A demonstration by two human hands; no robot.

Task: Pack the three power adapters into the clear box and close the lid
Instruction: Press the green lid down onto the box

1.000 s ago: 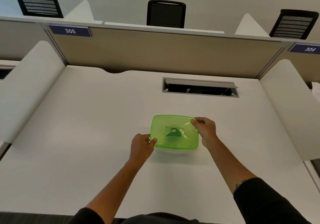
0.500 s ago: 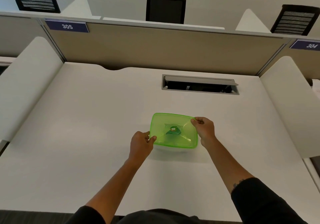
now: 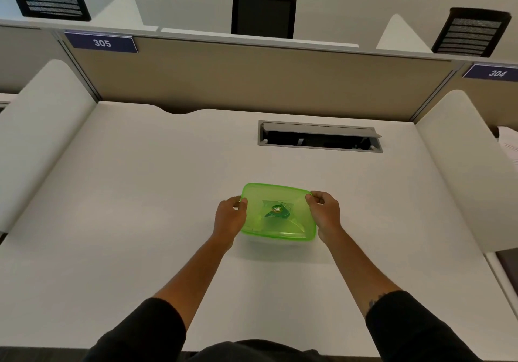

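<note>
Lid [image 3: 277, 213] pinched at both far corners by fingers [image 3: 314, 197].

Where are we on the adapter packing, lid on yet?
Looks late-stage. No adapters lie loose on the desk, so they are presumably inside, though the green lid hides the contents. The lid sits on the clear box. In hand: the left hand and right hand grip its far corners. Left: confirming it is sealed all round, which I cannot tell from here.
</note>
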